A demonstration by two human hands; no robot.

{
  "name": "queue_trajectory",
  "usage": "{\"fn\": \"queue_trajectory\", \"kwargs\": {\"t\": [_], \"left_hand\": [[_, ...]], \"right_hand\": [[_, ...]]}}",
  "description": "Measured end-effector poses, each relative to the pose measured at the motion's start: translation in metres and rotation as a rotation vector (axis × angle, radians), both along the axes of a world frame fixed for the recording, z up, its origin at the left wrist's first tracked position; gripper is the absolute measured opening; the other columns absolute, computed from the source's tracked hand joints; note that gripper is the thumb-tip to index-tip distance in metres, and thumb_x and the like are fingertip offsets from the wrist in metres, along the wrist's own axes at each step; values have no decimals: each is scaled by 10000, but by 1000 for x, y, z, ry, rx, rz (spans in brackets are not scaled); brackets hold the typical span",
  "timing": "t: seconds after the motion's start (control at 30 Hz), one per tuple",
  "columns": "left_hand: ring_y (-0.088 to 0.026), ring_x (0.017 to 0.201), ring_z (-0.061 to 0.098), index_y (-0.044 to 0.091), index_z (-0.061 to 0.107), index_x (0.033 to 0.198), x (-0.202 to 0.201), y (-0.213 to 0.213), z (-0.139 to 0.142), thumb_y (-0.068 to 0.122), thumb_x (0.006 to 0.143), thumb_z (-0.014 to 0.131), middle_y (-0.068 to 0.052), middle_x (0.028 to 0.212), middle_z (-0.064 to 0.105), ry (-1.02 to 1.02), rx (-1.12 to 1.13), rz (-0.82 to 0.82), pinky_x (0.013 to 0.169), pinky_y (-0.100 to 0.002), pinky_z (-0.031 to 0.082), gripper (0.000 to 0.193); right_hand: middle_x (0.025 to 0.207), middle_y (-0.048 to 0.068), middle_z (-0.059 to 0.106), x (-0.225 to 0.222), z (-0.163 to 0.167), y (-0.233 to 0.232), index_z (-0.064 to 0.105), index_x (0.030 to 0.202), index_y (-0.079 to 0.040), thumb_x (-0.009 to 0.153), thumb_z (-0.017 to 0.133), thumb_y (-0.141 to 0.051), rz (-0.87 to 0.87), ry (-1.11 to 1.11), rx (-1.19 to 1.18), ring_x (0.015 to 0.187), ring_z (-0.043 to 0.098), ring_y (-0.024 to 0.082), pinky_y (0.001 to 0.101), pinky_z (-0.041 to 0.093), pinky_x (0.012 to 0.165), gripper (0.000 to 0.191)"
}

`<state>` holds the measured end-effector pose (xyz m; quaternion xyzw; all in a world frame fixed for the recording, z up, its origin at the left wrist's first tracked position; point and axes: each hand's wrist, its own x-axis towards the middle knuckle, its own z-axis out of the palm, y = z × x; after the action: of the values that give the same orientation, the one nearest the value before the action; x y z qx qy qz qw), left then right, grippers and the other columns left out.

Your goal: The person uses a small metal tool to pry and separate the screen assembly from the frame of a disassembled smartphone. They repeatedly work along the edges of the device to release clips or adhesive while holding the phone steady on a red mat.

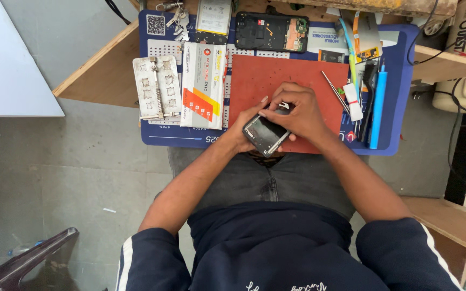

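Note:
My left hand (242,131) cradles a small dark phone part (265,134) with a shiny frame, tilted over the near edge of a red work mat (276,73). My right hand (296,110) lies over the part's top, fingertips pinched at its upper edge. Whether something small sits between those fingertips is hidden. Both hands hover above the blue bench mat (400,81).
An opened black phone (272,32) with bare circuitry lies at the back. A white and orange box (203,86) and a metal jig plate (157,87) sit left. Tweezers (334,90), a blue tool (376,108) and a white bottle (353,101) lie right. Keys (178,19) rest at the back left.

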<state>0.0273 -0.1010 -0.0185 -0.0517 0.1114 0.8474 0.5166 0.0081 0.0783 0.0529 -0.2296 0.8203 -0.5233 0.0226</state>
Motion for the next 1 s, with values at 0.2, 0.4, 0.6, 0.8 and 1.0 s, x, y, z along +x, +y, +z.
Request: {"fn": "queue_trajectory", "kwargs": {"t": [0.2, 0.4, 0.6, 0.8, 1.0], "left_hand": [[-416, 944, 736, 30, 516, 1436, 1, -2, -3, 619, 1098, 356, -369, 1119, 685, 61, 36, 15, 750, -504, 656, 697], [-408, 967, 742, 32, 517, 1403, 3, 0, 1, 614, 1063, 370, -298, 1130, 689, -4, -29, 23, 709, -534, 665, 690], [-414, 981, 734, 33, 518, 1417, 2, -1, 0, 626, 1063, 383, -316, 1131, 687, 45, -10, 15, 733, -525, 663, 704], [-423, 945, 735, 38, 514, 1434, 2, -1, -3, 639, 1091, 379, -349, 1131, 687, 87, 57, 14, 749, -499, 660, 705], [-438, 982, 730, 17, 497, 1418, 1, -2, -1, 616, 1091, 330, -315, 1149, 679, 47, -31, 32, 704, -512, 667, 702]], "right_hand": [[857, 33, 683, 1, -3, 0, 716, 786, -30, 824, 855, -78, -73, -92, 32, 743, 656, 108, 249, 488, 623, 152], [858, 36, 680, 1, -4, 2, 706, 777, -24, 804, 868, -73, -26, -22, 6, 758, 647, 108, 253, 479, 641, 171], [862, 28, 678, 0, -5, 2, 717, 785, -26, 818, 858, -78, -57, -81, -22, 739, 631, 84, 230, 461, 615, 154], [864, 15, 675, 0, -6, 4, 732, 798, -21, 828, 853, -76, -68, -135, 0, 683, 584, 53, 215, 419, 559, 137], [1005, 11, 670, -5, 0, 11, 791, 1028, -56, 870, 799, -62, -42, -175, -77, 713, 581, 29, 193, 416, 554, 158]]}}
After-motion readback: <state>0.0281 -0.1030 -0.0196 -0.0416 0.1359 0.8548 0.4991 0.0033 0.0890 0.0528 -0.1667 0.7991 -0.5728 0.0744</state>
